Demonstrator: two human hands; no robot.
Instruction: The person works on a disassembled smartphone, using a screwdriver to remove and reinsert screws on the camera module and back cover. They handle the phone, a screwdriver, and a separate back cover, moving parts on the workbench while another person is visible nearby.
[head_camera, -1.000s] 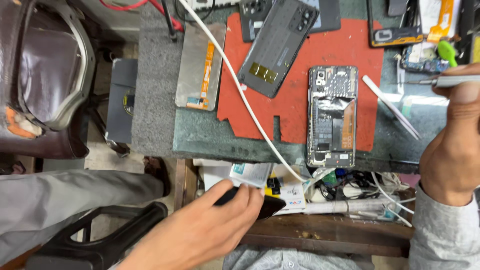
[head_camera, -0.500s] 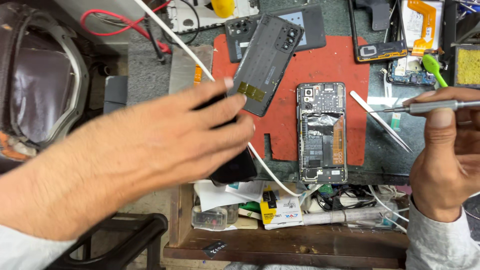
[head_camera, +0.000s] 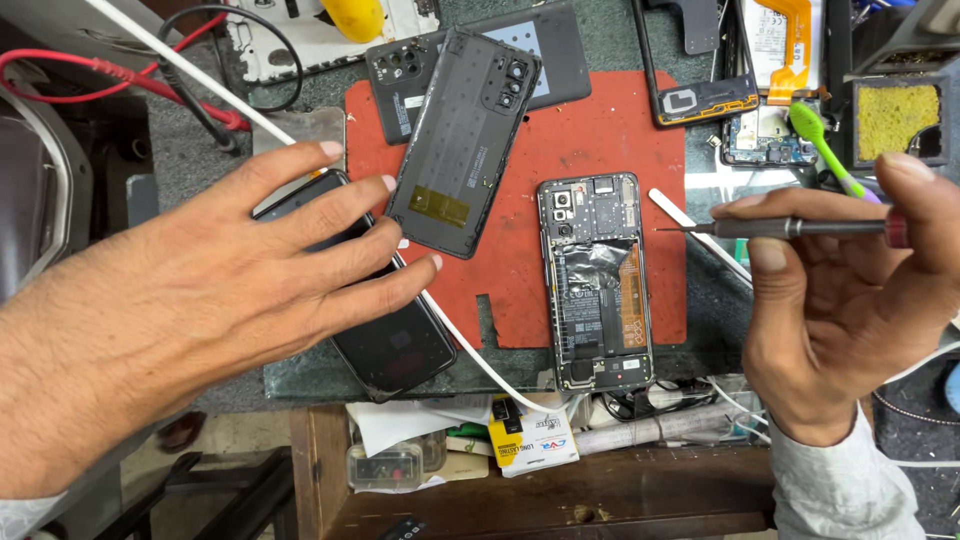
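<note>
I take the red mat (head_camera: 600, 130) as my landmark. My left hand (head_camera: 200, 300) lies with fingers spread flat on a black phone (head_camera: 395, 345) that rests off the mat's left edge on the counter (head_camera: 200, 170); its grip is apart, closed on nothing. My right hand (head_camera: 850, 300), right of the mat, has its grip clamped on a thin screwdriver (head_camera: 790, 228), tip pointing left toward an opened phone (head_camera: 597, 285) on the mat's right half. A dark back cover (head_camera: 465, 140) lies tilted on the mat's upper left.
</note>
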